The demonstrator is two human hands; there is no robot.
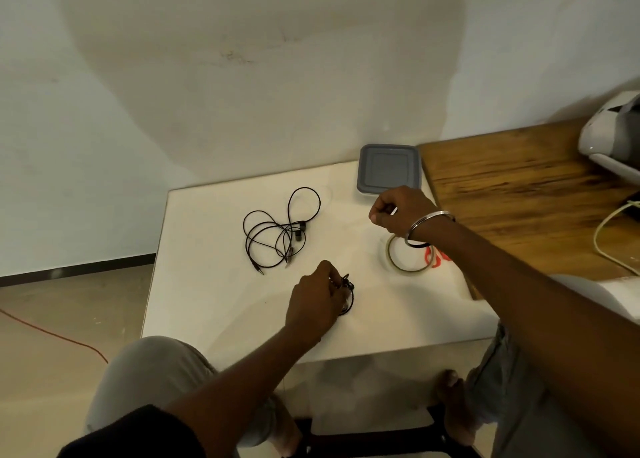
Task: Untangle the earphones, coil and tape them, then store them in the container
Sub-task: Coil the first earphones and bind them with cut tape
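A tangled pair of black earphones [281, 235] lies loose on the white table [207, 301], its jack end pointing toward me. My left hand [317, 301] presses down on a second, coiled black pair [348, 293] nearer the front edge, fingers closed on it. My right hand [398, 211] hovers closed in front of the grey-lidded container [388, 168] at the table's far right corner; whether it pinches anything is hard to tell. Under my right wrist lies a roll of clear tape [405, 255], with red-handled scissors [437, 257] partly hidden beside it.
A wooden table [512, 194] adjoins on the right, bearing a grey-white device [613, 138] and a pale cable [609, 235]. A wall stands right behind the white table. An orange cord [52, 333] runs across the floor at left. My knees sit at the front edge.
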